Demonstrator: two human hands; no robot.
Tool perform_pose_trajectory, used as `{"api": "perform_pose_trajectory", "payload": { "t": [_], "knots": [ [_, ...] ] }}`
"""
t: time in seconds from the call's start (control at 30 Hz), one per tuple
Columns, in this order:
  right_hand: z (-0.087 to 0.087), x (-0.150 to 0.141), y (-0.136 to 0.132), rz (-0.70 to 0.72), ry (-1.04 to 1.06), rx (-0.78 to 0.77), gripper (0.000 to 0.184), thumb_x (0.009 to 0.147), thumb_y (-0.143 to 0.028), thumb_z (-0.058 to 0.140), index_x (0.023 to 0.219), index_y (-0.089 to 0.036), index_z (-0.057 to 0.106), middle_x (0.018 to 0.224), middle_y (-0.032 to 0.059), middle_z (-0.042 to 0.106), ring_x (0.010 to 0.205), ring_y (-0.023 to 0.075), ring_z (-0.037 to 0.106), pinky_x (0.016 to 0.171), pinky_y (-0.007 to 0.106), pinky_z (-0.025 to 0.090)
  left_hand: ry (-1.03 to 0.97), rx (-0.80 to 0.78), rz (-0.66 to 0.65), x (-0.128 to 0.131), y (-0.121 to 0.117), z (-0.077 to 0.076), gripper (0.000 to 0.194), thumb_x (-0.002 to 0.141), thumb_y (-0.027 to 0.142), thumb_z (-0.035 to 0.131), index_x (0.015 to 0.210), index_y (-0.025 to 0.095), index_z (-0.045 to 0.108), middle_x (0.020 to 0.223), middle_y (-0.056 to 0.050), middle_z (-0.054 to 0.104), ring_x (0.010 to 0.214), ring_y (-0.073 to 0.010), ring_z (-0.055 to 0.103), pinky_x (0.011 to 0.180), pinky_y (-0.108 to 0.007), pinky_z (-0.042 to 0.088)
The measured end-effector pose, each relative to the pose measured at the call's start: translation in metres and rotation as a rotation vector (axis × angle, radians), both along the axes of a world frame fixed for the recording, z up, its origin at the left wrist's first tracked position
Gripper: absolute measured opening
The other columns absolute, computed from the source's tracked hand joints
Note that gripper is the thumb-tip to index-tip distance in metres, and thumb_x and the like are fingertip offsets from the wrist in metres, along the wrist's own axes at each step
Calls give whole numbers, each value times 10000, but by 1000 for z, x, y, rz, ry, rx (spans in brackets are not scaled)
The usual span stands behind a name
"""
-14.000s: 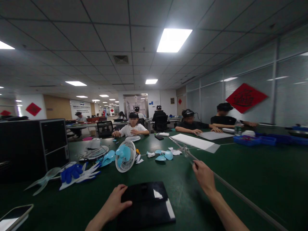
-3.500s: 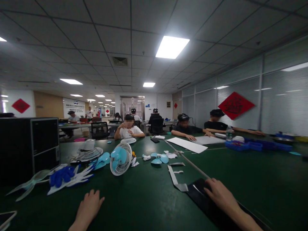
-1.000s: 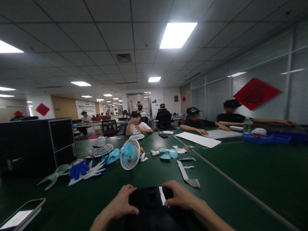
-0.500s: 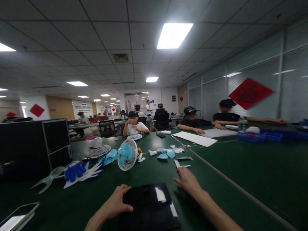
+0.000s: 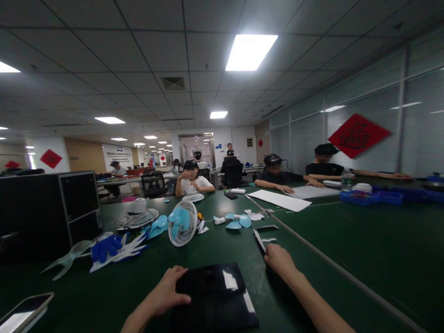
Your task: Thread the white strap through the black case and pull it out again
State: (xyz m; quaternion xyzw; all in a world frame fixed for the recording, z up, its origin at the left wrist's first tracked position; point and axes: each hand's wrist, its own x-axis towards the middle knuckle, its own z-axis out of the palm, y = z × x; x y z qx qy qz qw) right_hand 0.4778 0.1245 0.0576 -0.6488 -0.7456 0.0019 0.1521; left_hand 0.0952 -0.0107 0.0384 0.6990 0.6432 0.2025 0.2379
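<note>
One flat black case [image 5: 208, 300] lies near on the desk [image 5: 381, 259], left hand [image 5: 165, 292] at its left side, thumb spread from fingers; one pale strip [image 5: 259, 240], farther right, is apparently pinched by the right hand [image 5: 280, 260], seemingly being picked up, which calls for a firm grip.

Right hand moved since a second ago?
Yes. The right hand has left the black case, going forward and right, closer to the table seam; it's now at the grey strip.

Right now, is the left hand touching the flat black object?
Touching: in the head view, the left hand rests thumb and fingertips on the flat black object.
</note>
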Motion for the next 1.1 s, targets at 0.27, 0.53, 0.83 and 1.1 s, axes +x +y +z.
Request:
{"api": "perform_pose_trajectory", "payload": {
  "t": [0.27, 0.53, 0.83, 1.1],
  "knots": [
    [36, 23, -5, -111, 192, 300, 317, 875, -208, 354, 903, -140, 662, 946, 146, 708, 875, 255, 665, 704, 307, 431, 6, 35, -29, 1, -1, -1, 892, 637, 570, 693, 1390, 163, 442, 1434, -122, 429, 1299, -284, 400, 1112, -384, 306],
    [51, -18, -38, 343, 794, 220, 344, 792, -383, 484, 907, -142, 701, 776, 53, 687, 703, 206, 602, 638, 294, 439, -132, 337, 170, -5, 7, 3, 666, 775, 570, 558, 1329, 203, 506, 1424, -102, 453, 1322, -270, 402, 1130, -444, 293],
    [43, -52, -68, 656, 1082, -429, 284, 691, -413, 664, 731, -131, 664, 596, -34, 531, 542, 97, 431, 505, 222, 301, -424, 539, 226, 8, -8, 43, 566, 886, 605, 361, 1083, 179, 678, 1024, -60, 686, 935, -215, 606, 842, -318, 465],
    [36, -58, -69, 629, 963, -500, 238, 709, -340, 626, 781, -119, 676, 643, -22, 553, 569, 103, 450, 502, 220, 293, -511, 297, 148, 25, -18, 52, 472, 805, 587, 528, 906, 156, 690, 802, -12, 671, 773, -184, 587, 681, -259, 433]
  ]
}}
